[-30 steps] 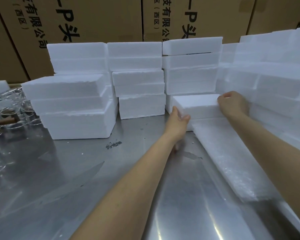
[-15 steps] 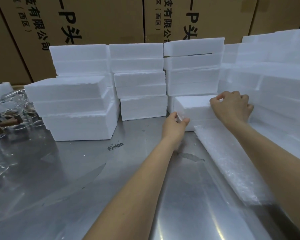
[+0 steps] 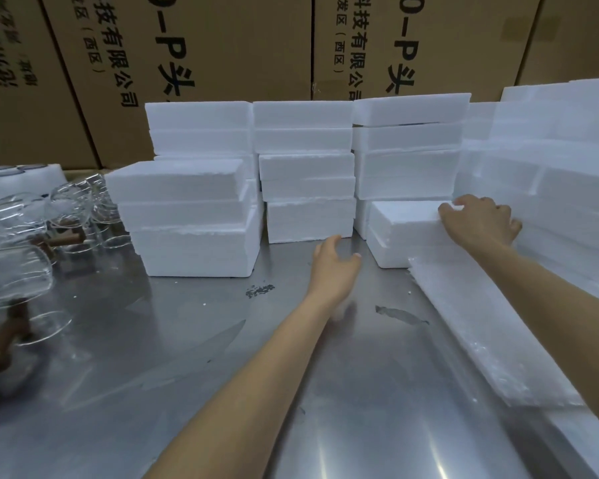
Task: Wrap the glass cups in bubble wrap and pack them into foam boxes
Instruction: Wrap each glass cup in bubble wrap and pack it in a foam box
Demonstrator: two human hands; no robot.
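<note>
Here the move turns on one foam box (image 3: 403, 233), the low one standing alone on the desk (image 3: 194, 340) at the foot of the right-hand stacks (image 3: 407, 146). It lies ahead and to the right of the person, its long axis running across the view, left to right, with a short end facing the left hand (image 3: 332, 264) and the far right corner under the right hand (image 3: 478, 224).

The right hand is the nearer: it rests on the box's top right edge, fingers bent over the lid corner, gripping it as far as I can tell. The left hand is off the box, just beside its left end, hovering low over the desk with fingers loosely spread and holding nothing.

So the box looks set to be drawn towards the person or have its lid lifted; either way the left hand would have to close the small gap to the left end, so both ends are held.

A strip of bubble wrap (image 3: 491, 333) runs from the box's front right corner back along the desk's right side, touching or nearly touching the box. The glass cups (image 3: 73, 216) stand well apart at the far left, none wrapped that I can see. Packing seems barely begun.
</note>
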